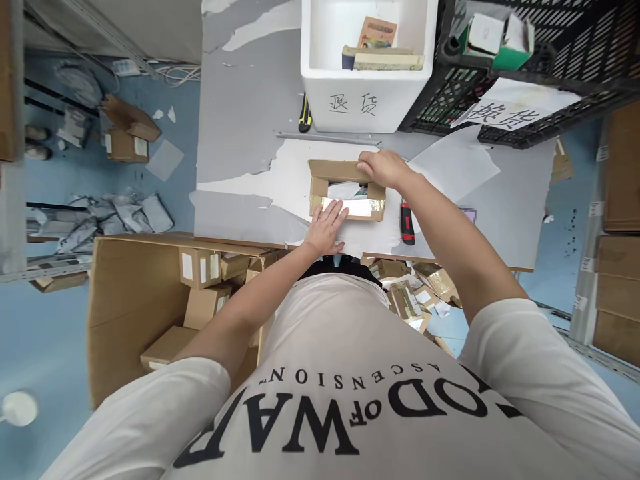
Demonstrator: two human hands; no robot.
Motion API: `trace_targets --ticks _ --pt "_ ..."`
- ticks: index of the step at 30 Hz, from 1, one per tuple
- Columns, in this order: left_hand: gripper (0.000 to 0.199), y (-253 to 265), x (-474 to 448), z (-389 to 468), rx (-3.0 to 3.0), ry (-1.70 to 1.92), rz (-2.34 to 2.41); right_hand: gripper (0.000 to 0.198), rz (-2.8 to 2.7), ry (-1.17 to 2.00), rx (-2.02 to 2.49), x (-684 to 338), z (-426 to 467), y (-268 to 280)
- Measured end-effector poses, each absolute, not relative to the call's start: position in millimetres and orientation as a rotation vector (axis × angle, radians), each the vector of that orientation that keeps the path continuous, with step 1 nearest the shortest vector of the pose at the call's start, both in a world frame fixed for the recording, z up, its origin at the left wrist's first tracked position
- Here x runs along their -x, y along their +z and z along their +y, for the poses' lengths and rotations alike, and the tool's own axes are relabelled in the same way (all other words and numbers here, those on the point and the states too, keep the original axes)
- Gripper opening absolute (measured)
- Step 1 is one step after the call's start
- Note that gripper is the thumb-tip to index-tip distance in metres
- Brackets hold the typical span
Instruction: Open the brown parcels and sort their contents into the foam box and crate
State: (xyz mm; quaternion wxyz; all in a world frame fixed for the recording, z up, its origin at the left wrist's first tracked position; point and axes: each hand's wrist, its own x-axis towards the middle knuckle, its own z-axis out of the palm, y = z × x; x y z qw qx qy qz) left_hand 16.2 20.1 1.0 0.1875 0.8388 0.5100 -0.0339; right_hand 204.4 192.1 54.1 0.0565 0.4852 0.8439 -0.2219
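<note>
A small cardboard box lies on the table with its top flaps open. Inside it some whitish wrapping shows, but I cannot make out the contents beneath. My left hand rests on the box's near side with fingers stretched out, touching a white label. At the far right corner, my right hand has its fingers closed on the raised back flap. A red and black utility knife lies on the table just right of the box.
Behind the box stand a white foam bin holding books and a black crate with a paper sign. A yellow and black cutter lies beside the bin. Below the table edge, a large carton holds several boxes; more cardboard lies at right.
</note>
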Motion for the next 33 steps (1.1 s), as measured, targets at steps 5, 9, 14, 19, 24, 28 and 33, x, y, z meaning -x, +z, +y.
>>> trace_targets --ticks 5,9,14,19,24,28,33 --pt "0.098 2.7 -16.8 19.4 -2.367 -0.108 1.448 0.045 2.375 -0.757 -1.875 -208.4 204.8 22.8" --pt "0.097 1.9 -16.0 20.1 -2.374 -0.087 1.448 0.043 2.246 -0.937 -2.054 -207.3 201.3 -5.8" --pt "0.094 0.3 -14.5 20.2 -2.371 -0.056 1.444 0.040 2.499 -0.772 -2.020 -205.0 195.7 -4.1" --pt "0.077 3.3 -7.5 25.0 -2.389 0.064 1.404 0.041 2.891 -0.449 -1.770 -211.1 169.2 24.5" --pt "0.077 6.4 23.5 47.6 -2.345 0.282 1.450 0.047 3.005 -0.469 -1.158 -223.0 123.0 39.0" --pt "0.105 1.3 55.7 74.9 -2.315 0.312 1.379 0.060 2.824 -0.519 -1.107 -220.1 103.6 34.0" --pt "0.108 -1.6 71.4 96.8 -2.218 0.221 1.328 0.046 2.673 -0.518 -1.288 -204.4 101.9 41.6"
